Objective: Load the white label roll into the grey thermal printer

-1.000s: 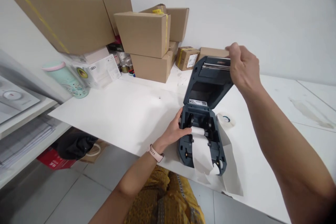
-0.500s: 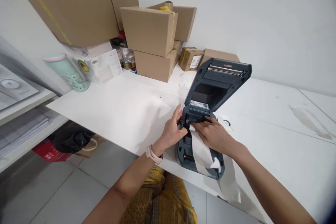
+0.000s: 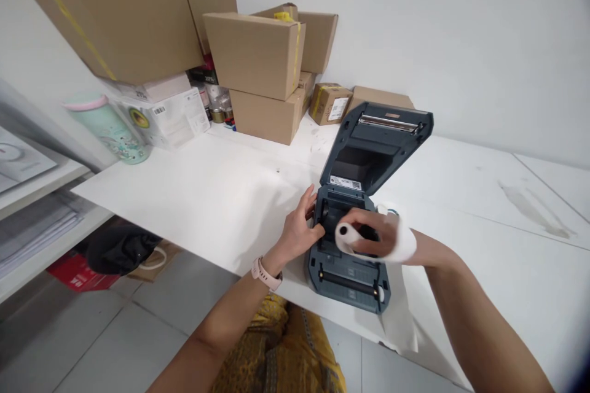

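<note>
A dark grey label printer (image 3: 338,261) stands on the white table near its front edge, and its lid (image 3: 391,142) is tipped up and back. My left hand (image 3: 297,227) grips the printer's left side wall, with the thumb over the inner edge and the fingers outside. Above the printer's hollow, my right hand (image 3: 377,230) is closed on a roll of white label paper (image 3: 345,238). The roll's dark core hole faces left, and a loose white strip loops around by the wrist. A black roller (image 3: 348,285) lies exposed across the printer's front.
White backing paper (image 3: 400,313) lies along the printer's right side, over the table edge. Behind it, a white ring-shaped roll is partly hidden. Cardboard boxes (image 3: 258,55) are stacked at the back left, beside a mint tumbler (image 3: 113,132). Shelves with papers (image 3: 41,230) stand at far left.
My right hand has lifted the label roll out of the printer's hollow, and the paper strip has left the front roller, uncovering it. My left hand stays on the printer's side.
</note>
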Available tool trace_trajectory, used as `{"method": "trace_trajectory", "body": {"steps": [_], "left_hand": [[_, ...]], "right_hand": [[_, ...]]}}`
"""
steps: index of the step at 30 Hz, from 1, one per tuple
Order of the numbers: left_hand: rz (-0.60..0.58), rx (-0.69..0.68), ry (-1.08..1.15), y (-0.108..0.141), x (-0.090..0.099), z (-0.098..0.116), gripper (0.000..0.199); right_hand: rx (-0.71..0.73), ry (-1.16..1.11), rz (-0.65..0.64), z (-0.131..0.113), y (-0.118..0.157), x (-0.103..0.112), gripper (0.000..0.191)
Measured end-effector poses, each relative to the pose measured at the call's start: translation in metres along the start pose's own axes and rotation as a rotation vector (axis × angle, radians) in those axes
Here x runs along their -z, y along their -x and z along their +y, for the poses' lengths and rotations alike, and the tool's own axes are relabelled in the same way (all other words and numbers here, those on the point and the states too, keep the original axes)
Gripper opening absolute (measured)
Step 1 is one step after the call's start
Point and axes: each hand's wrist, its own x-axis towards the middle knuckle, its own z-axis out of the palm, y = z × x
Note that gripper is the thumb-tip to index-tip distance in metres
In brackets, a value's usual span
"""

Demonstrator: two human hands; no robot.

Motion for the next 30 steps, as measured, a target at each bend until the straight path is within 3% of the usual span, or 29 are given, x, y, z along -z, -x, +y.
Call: {"method": "trace_trajectory", "body": {"steps": [3, 5, 6, 9, 11, 13, 15, 19, 25, 30], "left_hand": [[0.014, 0.008, -0.007, 0.0, -0.001, 0.002, 0.099], [0.023, 0.014, -0.013, 0.0, -0.003, 0.003, 0.098], [0.025, 0.017, -0.015, 0.0, -0.003, 0.004, 0.097], [0.02, 0.017, -0.007, -0.001, -0.003, 0.004, 0.096], [0.015, 0.023, 0.0, -0.001, -0.003, 0.004, 0.097], [0.015, 0.04, 0.003, -0.002, -0.003, 0.004, 0.097], [0.017, 0.057, 0.005, -0.002, -0.003, 0.005, 0.098], [0.017, 0.063, 0.008, -0.001, -0.003, 0.005, 0.097], [0.008, 0.053, 0.004, -0.002, -0.003, 0.005, 0.096], [0.004, 0.03, 0.005, -0.002, -0.003, 0.008, 0.096]], "right_hand": [[-0.021, -0.365, 0.16, 0.002, 0.046, 0.011, 0.035], [-0.099, -0.604, 0.409, 0.006, 0.089, 0.009, 0.039], [-0.207, -0.666, 0.542, 0.009, 0.11, 0.004, 0.042], [-0.573, -0.719, 0.817, 0.025, 0.154, -0.027, 0.05], [-0.718, -0.688, 0.905, 0.038, 0.163, -0.054, 0.051], [-0.822, -0.609, 0.882, 0.049, 0.159, -0.079, 0.051], [-0.894, -0.521, 0.78, 0.054, 0.152, -0.095, 0.052], [-0.825, -0.518, 0.632, 0.057, 0.15, -0.101, 0.057], [-0.609, -0.71, 0.717, 0.085, 0.157, -0.08, 0.06], [-0.611, -0.621, 0.492, 0.103, 0.113, -0.041, 0.081]]}}
